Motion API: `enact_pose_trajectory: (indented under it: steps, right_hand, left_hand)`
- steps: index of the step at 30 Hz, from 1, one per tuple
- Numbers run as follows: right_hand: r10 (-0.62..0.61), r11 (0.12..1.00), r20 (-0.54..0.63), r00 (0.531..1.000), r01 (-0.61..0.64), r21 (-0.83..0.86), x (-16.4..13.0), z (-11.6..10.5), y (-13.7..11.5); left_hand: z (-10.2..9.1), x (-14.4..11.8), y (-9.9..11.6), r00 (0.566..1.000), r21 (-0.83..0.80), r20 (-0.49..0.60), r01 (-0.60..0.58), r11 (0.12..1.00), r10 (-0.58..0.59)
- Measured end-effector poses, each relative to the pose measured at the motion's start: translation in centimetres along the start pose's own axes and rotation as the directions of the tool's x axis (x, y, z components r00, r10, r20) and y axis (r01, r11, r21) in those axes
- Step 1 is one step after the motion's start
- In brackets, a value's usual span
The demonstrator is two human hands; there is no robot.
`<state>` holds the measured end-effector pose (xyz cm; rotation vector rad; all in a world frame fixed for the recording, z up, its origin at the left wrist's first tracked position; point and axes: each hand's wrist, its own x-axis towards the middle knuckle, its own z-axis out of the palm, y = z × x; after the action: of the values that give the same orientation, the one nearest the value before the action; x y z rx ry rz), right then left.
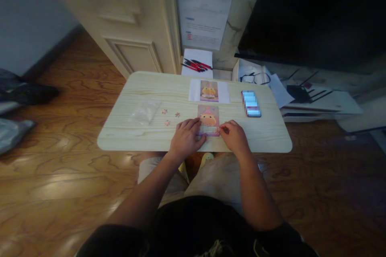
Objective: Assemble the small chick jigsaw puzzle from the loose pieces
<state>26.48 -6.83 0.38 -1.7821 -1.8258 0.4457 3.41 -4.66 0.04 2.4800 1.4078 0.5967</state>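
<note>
A small picture puzzle with a yellow cartoon figure lies on the low pale wooden table. My left hand rests on its lower left corner, fingers bent onto the edge. Its lower right corner is touched by my right hand, fingertips pinched there. Three loose puzzle pieces lie to the left of the puzzle. Behind it sits a matching reference picture on a white sheet.
A crumpled clear plastic bag lies at the table's left. A phone lies at the right. Behind the table are red and black pens on paper, glasses and scattered papers. A cream door stands at the back.
</note>
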Motion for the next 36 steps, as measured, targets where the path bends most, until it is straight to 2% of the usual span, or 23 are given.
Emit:
enact_pose_trajectory:
  steps: [5,11,19,21,23,25,27,36]
  right_hand:
    - [0.044,0.999,-0.053,0.998,-0.044,-0.009,0.0,0.6,0.2]
    - [0.077,0.996,-0.096,0.992,-0.073,0.048,0.0,0.1,0.7]
    - [0.091,0.995,-0.082,0.993,-0.087,0.049,0.0,0.3,0.6]
    - [0.080,0.996,-0.084,0.993,-0.077,0.036,0.0,0.2,0.6]
    - [0.071,0.997,-0.090,0.993,-0.070,0.019,0.1,0.2,0.6]
    - [0.074,0.997,-0.098,0.992,-0.074,0.008,0.1,0.1,0.5]
    - [0.083,0.997,-0.104,0.991,-0.083,0.008,0.1,0.1,0.5]
    - [0.107,0.994,-0.118,0.987,-0.108,-0.004,0.1,0.3,0.3]
  left_hand:
    - [0.1,0.0,-0.1,1.000,0.000,-0.004,-0.003,1.000,0.003]
    - [0.1,0.0,0.0,1.000,-0.002,-0.004,0.004,1.000,-0.004]
    - [-0.2,0.0,-0.1,1.000,-0.019,-0.009,0.002,1.000,-0.002]
    - [-0.3,-0.2,-0.1,0.998,-0.036,-0.001,-0.059,0.998,0.059]
    - [-0.4,-0.6,-0.2,0.982,-0.057,0.035,-0.184,0.981,0.186]
    - [-0.5,-1.0,-0.2,0.941,-0.083,0.086,-0.319,0.944,0.326]
    - [-0.6,-1.2,-0.2,0.901,-0.103,0.132,-0.401,0.910,0.413]
    - [-1.1,-0.9,0.2,0.830,-0.129,0.232,-0.490,0.862,0.507]
